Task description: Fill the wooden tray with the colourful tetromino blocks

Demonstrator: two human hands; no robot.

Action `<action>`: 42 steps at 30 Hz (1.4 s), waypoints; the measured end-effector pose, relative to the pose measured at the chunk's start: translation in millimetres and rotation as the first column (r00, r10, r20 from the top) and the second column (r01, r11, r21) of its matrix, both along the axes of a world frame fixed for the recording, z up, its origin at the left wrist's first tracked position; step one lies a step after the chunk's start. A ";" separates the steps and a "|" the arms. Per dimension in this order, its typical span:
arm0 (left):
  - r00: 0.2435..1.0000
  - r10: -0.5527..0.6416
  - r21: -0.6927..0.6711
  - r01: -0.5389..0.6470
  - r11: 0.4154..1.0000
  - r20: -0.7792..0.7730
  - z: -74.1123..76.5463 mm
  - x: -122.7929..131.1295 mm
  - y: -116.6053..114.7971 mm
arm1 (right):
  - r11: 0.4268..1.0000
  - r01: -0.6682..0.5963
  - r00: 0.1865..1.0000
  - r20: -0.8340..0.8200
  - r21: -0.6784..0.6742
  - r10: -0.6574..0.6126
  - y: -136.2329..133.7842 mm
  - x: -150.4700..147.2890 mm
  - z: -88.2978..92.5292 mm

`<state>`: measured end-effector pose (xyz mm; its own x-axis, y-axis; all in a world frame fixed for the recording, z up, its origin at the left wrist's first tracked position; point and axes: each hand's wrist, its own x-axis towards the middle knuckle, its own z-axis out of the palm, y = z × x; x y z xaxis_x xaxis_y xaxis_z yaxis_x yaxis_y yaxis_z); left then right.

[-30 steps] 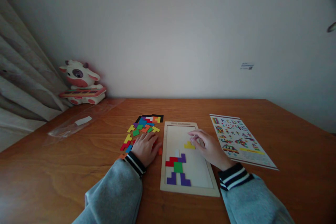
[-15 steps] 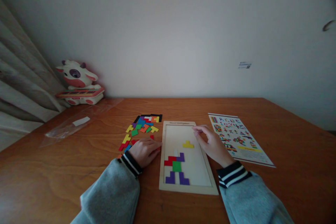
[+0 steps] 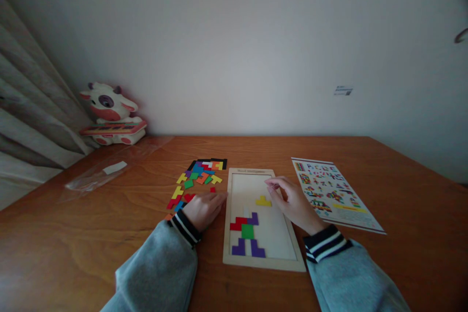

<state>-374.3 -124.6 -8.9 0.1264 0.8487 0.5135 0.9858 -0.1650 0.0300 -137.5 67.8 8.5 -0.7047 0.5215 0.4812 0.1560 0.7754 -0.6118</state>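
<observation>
A wooden puzzle board (image 3: 262, 265) lies flat in front of me. On it are a yellow piece (image 3: 263, 201), a green square (image 3: 247, 231), a red piece (image 3: 238, 224), a small white piece (image 3: 246, 211) and three purple pieces, one of them the right foot-like piece (image 3: 257, 249). My left hand (image 3: 205, 208) rests palm down at the board's left edge, fingers stretched out and holding nothing. Above the board's upper right side is my right hand (image 3: 290, 201), its thumb and fingers drawn together. No piece shows between its fingertips.
Several loose coloured pieces (image 3: 188, 184) lie left of the board, some partly behind my left hand. A printed pattern sheet (image 3: 351, 209) is on the right. Farther left are a clear plastic bag (image 3: 86, 180) and a cow toy keyboard (image 3: 113, 129) by the curtain (image 3: 32, 107).
My right hand has shifted very slightly over the board. The whole view has moved a few pixels to the right. The pieces on the board stay as they were.
</observation>
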 end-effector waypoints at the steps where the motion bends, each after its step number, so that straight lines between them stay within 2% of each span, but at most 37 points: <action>1: 1.000 -0.007 0.012 0.007 1.000 0.001 -2.2 -1.2 0.4 | 1.000 -0.011 1.000 0.007 -0.001 0.011 -0.9 -0.2 0.4; 5: 0.999 -0.036 -0.022 0.036 0.999 -0.019 -5.8 -4.6 1.2 | 1.000 -0.028 1.000 0.005 -0.010 0.028 -2.3 0.3 3.4; 12: 1.000 0.005 -0.043 -0.005 0.999 -0.014 -1.4 -5.0 1.2 | 1.000 -0.010 1.000 -0.010 -0.016 0.010 -0.6 1.9 3.8; 15: 0.999 0.016 -0.023 -0.017 1.000 -0.035 4.1 -1.6 0.8 | 1.000 -0.011 1.000 0.004 -0.011 0.011 -1.2 1.4 2.9; 18: 0.999 0.045 0.056 -0.047 0.997 0.022 14.0 7.2 0.2 | 0.999 -0.031 1.000 -0.003 -0.034 0.031 -3.8 0.1 3.7; 20: 0.998 0.017 0.101 -0.024 0.995 0.063 20.6 15.0 -0.1 | 0.996 -0.065 0.998 -0.008 -0.063 0.064 -7.5 -1.1 5.5; 23: 0.993 -0.095 0.114 0.086 0.990 0.074 26.5 26.0 -0.9 | 0.981 -0.155 0.988 0.006 -0.117 0.156 -16.7 -2.4 10.7; 28: 0.977 -0.123 0.103 0.106 0.989 0.174 24.8 34.2 -3.0 | 0.922 -0.292 0.945 0.073 -0.253 0.319 -36.9 -4.7 23.2; 33: 0.970 -0.224 0.150 0.209 0.966 0.095 17.9 34.1 -2.5 | 0.834 -0.368 0.905 0.046 -0.411 0.423 -49.5 -8.7 25.7; 38: 0.965 -0.234 0.176 0.212 0.961 0.119 14.9 36.2 -1.7 | 0.786 -0.376 0.901 0.004 -0.491 0.434 -51.8 -11.8 20.4; 42: 0.964 -0.226 0.191 0.198 0.961 0.143 14.8 37.3 -2.3 | 0.697 -0.389 0.899 -0.082 -0.602 0.430 -55.3 -15.7 17.9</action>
